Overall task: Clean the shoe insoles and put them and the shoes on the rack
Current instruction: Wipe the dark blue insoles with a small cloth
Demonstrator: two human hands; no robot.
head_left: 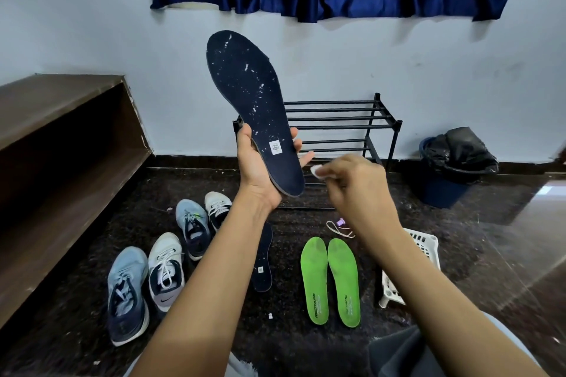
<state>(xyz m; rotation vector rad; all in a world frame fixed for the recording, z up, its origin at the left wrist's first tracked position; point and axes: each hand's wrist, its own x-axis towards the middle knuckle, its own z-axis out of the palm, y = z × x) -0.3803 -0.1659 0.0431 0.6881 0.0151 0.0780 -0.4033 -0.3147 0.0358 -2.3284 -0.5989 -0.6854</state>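
Soft, even indoor light; the right hand (pixel 358 190) smeared by motion blur; glare on the polished floor (pixel 520 223) to its right; edges bow from wide-angle distortion.

Left hand (pixel 260 168) and right hand (pixel 355 184): bare, forearms uncovered. Lap area: dark grey garment (pixel 395 352), adjoining light blue-grey fabric (pixel 497 329).

four shoes (pixel 127 297) (pixel 166 271) (pixel 193 226) (pixel 217 208), two navy insoles (pixel 248 95) (pixel 263 260), two green insoles (pixel 314 278) (pixel 344 281), one black rack (pixel 337 115), one blue bin (pixel 444 190), one white basket (pixel 425 248)

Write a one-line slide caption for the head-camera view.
Left hand holds a speckled navy insole upright; right hand pinches a small white wipe near its heel.
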